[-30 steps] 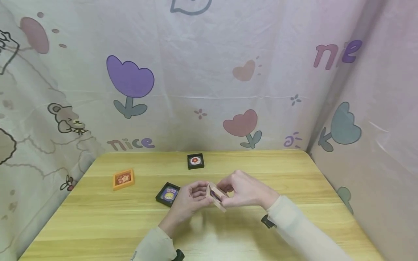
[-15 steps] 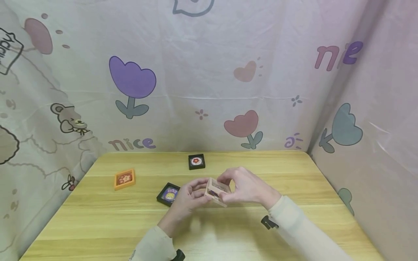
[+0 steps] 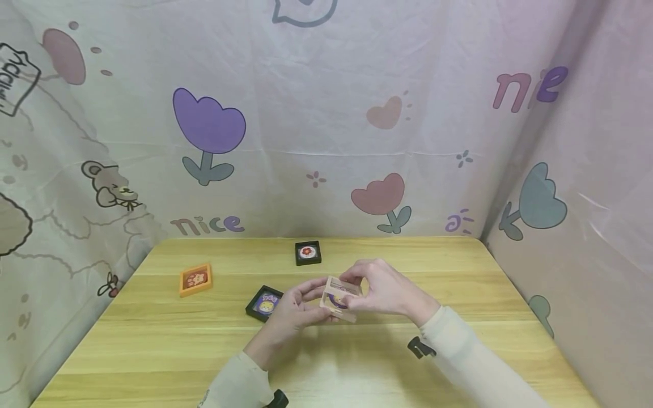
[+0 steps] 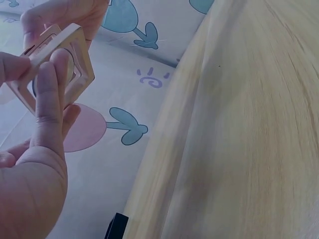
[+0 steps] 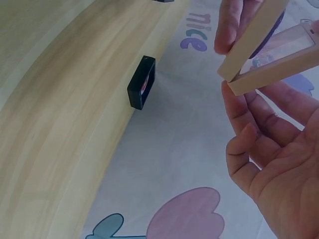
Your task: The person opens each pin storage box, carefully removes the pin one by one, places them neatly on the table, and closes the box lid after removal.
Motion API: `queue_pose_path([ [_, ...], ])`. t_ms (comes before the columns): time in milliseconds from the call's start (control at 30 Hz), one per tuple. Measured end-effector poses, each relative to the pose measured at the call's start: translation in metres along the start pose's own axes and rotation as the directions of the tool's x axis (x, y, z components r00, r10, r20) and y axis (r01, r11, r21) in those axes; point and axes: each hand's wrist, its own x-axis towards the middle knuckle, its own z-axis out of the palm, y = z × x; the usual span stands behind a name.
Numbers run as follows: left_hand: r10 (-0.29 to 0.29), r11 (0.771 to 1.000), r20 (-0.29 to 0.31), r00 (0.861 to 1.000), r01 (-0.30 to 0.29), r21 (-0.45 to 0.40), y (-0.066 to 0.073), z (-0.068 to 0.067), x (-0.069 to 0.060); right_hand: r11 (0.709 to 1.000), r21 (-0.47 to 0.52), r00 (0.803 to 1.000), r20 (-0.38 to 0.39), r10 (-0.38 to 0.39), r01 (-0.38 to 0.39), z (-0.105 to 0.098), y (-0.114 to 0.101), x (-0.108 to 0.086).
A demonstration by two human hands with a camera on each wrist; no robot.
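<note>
A small beige hinged display frame [image 3: 340, 289] is held above the table between both hands. In the right wrist view its two halves stand apart in a V, and a clear window shows in one half. A round purple and yellow piece [image 3: 336, 300] sits inside, partly covered by fingers. My left hand [image 3: 296, 311] grips the frame's left side. From the right, my right hand [image 3: 385, 289] pinches the other side with thumb and fingers. The left wrist view has fingers [image 4: 47, 89] of my left hand lying across the window's outer face.
Close to my left hand lies a black frame [image 3: 252, 310] with a purple and yellow picture. Further left is an orange frame [image 3: 196, 280] with a star picture. A black frame [image 3: 308, 262] with a red flower lies at the back of the wooden table [image 3: 168, 351].
The beige frame has been tilted and its halves opened wider, so the round piece inside now shows. Both hands keep their hold, and the right hand has risen slightly.
</note>
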Motion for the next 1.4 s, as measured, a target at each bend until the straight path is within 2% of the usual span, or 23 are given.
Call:
queue_pose_path([
  [100, -0.008, 1.000, 0.009, 1.000, 0.008, -0.017, 0.001, 0.001, 0.000, 1.000, 0.006, 1.000, 0.000, 0.006, -0.006, -0.001, 0.001, 0.000],
  [267, -0.027, 0.999, -0.011, 1.000, 0.027, -0.016, 0.002, 0.001, -0.002, 0.998, 0.039, 0.999, 0.003, 0.038, -0.039, -0.001, 0.004, 0.001],
  [500, -0.047, 0.998, -0.010, 0.999, 0.047, -0.035, 0.002, 0.001, -0.002, 0.992, 0.105, 0.996, -0.038, 0.076, -0.071, 0.001, 0.008, 0.001],
  [833, -0.055, 0.998, -0.001, 0.999, 0.055, -0.013, 0.000, 0.000, -0.002, 0.991, 0.113, 0.992, -0.093, 0.088, -0.078, 0.003, 0.015, 0.002],
  [1100, -0.060, 0.998, -0.012, 0.998, 0.061, 0.008, -0.003, 0.000, 0.000, 0.977, 0.184, 0.989, -0.082, 0.124, -0.108, 0.004, 0.022, 0.004],
  [1233, -0.060, 0.998, -0.022, 0.998, 0.060, -0.020, -0.004, 0.000, 0.000, 0.980, 0.170, 0.988, -0.098, 0.116, -0.099, 0.004, 0.024, 0.004],
  [1400, -0.069, 0.997, -0.062, 0.996, 0.066, -0.051, -0.003, 0.000, 0.000, 0.984, 0.151, 0.983, -0.138, 0.118, -0.097, 0.003, 0.024, 0.002],
])
